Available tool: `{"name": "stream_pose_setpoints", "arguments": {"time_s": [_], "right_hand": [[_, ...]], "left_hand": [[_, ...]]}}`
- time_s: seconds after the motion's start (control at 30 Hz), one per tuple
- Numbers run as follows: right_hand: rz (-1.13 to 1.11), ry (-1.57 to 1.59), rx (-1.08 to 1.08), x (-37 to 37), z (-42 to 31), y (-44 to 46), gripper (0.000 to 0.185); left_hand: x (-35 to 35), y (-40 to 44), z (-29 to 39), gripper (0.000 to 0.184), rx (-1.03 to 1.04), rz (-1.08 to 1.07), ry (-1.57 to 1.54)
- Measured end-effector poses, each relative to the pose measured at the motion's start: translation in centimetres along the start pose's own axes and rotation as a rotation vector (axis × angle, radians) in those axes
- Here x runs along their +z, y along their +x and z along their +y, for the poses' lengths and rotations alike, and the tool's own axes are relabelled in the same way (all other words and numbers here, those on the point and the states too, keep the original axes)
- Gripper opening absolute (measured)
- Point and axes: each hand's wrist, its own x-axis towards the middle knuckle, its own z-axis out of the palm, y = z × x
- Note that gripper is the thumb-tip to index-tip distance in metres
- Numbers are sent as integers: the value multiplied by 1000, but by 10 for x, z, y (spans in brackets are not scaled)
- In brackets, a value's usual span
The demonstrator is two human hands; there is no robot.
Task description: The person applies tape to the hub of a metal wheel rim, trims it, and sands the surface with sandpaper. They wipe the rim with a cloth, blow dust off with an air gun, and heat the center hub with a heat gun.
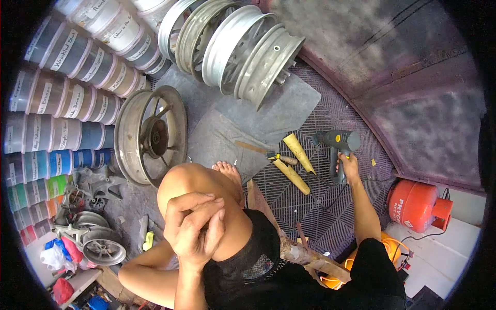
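Note:
My left hand (196, 227) is raised close to the camera above my bent knee. Its fingers curl towards the thumb, and whatever may lie between them is hidden. At the right, my right hand (349, 166) is wrapped round the handle of a dark pistol-grip power tool (336, 139) with a yellow button. The tool's nozzle end points left, above the ribbed floor mat (330, 217). Left of it lie two yellow, cone-like rolled pieces (298, 153), a small spool-like piece (287, 159) and a flat brown strip (250, 147).
Several bare metal wheel rims (268, 62) stand at the back, with another rim (124, 137) beside my knee. Stacked labelled tubs (67, 98) line the left side. A red gas cylinder (413, 206) is at the right. Smaller wheels (103, 250) and metal parts sit lower left.

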Motion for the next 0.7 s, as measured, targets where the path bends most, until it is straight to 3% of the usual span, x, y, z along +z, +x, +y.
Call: {"name": "stream_pose_setpoints", "arguments": {"time_s": [0.7], "right_hand": [[45, 0, 17, -6, -2, 11, 20]], "left_hand": [[-2, -3, -1, 30, 8, -6, 7]]}}
